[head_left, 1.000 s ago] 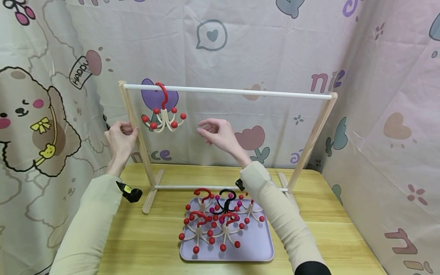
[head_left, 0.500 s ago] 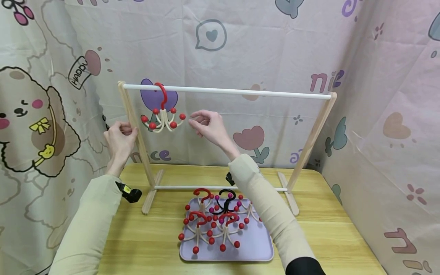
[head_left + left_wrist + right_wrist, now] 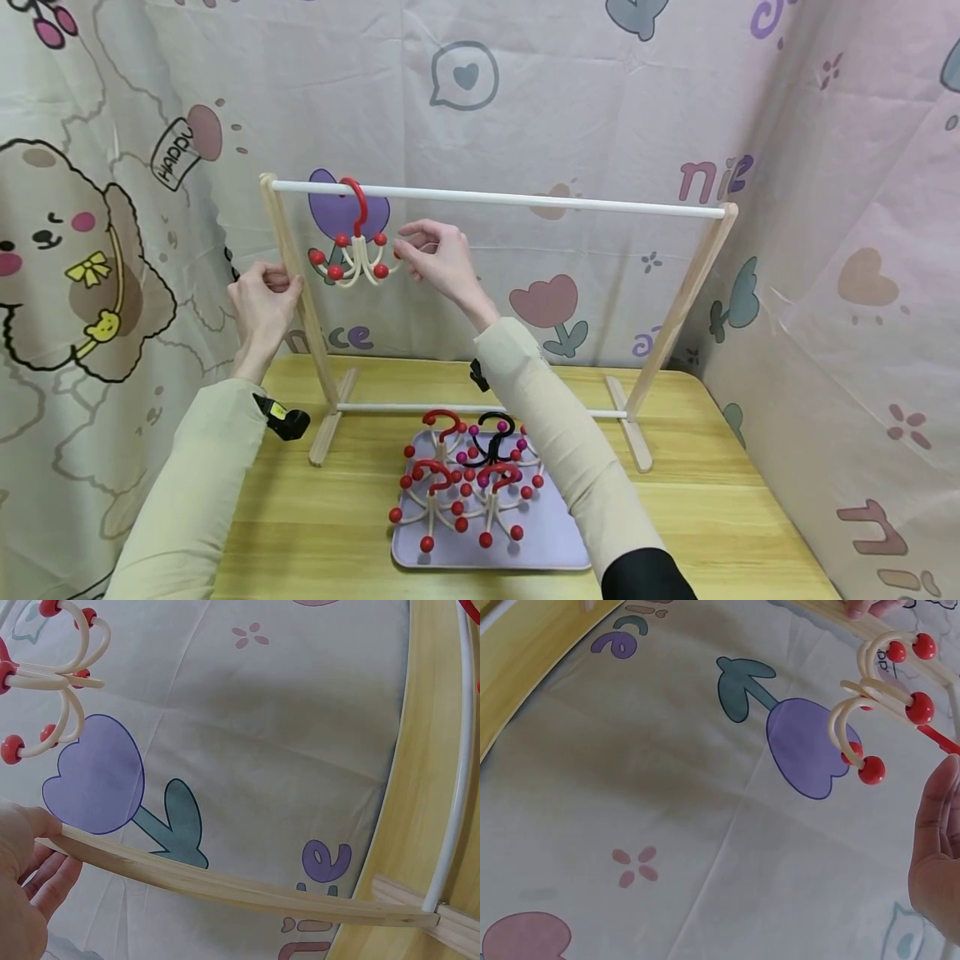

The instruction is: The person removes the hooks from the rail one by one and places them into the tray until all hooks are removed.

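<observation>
A multi-armed hanger point(image 3: 361, 258) with a red hook, cream curved arms and red ball tips hangs from the white top rod point(image 3: 495, 197) of a wooden stand. My left hand point(image 3: 264, 304) pinches the stand's left upright point(image 3: 307, 321); in the left wrist view, thumb and fingers lie on either side of this wooden bar point(image 3: 225, 892). Beside the hanger's right side is my right hand point(image 3: 444, 260), its fingers loosely bent and overlapping one ball. The right wrist view has the hand point(image 3: 939, 862) near the red hook; whether it touches the hanger, I cannot tell.
Below, a lilac tray point(image 3: 555, 542) holds several similar hangers with red hooks point(image 3: 432, 500) and a black one point(image 3: 495, 442). A lower white rod point(image 3: 420, 409) joins the stand's feet on the wooden table point(image 3: 720, 500). Printed cloth hangs behind and at both sides.
My right hand has moved left and slightly up, from a gap away to beside the hanger's right balls. The left hand stays on the upright, and the hanger hangs as before.
</observation>
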A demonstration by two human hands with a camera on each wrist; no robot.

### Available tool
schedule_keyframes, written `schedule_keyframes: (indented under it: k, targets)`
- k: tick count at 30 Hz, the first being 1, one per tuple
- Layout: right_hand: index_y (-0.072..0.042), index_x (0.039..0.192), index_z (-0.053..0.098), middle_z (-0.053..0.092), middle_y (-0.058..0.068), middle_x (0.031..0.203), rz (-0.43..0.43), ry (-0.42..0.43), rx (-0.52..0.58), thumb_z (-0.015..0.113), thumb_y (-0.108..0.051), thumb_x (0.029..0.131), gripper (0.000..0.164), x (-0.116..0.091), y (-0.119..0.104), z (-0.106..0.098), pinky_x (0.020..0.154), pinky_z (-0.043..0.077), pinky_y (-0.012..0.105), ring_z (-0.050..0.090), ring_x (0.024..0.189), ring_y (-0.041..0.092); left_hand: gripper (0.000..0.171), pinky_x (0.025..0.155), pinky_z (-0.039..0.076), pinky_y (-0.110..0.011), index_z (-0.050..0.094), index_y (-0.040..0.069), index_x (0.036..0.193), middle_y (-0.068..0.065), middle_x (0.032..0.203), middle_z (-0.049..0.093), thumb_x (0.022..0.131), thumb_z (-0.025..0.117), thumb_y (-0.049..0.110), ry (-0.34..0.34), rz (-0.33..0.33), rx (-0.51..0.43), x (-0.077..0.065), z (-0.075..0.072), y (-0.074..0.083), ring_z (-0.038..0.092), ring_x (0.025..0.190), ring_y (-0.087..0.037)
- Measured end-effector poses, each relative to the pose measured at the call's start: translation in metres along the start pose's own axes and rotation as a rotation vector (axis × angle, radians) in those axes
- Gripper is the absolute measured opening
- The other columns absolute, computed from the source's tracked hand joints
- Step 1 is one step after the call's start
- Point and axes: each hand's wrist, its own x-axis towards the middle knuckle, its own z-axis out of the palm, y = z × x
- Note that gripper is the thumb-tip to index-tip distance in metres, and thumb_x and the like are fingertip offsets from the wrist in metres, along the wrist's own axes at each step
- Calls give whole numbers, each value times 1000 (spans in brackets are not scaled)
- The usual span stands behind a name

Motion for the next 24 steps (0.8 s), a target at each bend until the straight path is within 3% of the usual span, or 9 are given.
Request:
schedule_keyframes:
  k: [5, 16, 24]
  targets:
    - [-1, 119, 69, 74, 21, 98, 1, 13, -6, 70, -15, 94, 29, 8, -2, 6, 62, 59, 32, 66, 62, 16, 27, 67, 35, -7, 68, -5, 111, -24, 101, 74, 93, 65, 15, 3, 11, -6, 2, 0, 0, 40, 64, 20]
    - [1, 118, 69, 74, 19, 96, -9, 52, 17, 71, -14, 93, 29, 18, -4, 24, 61, 60, 36, 71, 74, 37, 27, 73, 35, -9, 67, -5, 111, -24, 102, 74, 93, 65, 16, -5, -9, -14, 0, 0, 0, 41, 67, 18]
    - [-1, 122, 66, 71, 13, 95, 40, 51, -4, 71, -16, 94, 33, 28, -9, 35, 64, 61, 34, 66, 59, 15, 27, 79, 36, -15, 67, -5, 111, -26, 103, 73, 93, 65, 15, -5, -6, -14, 1, 1, 1, 39, 67, 18]
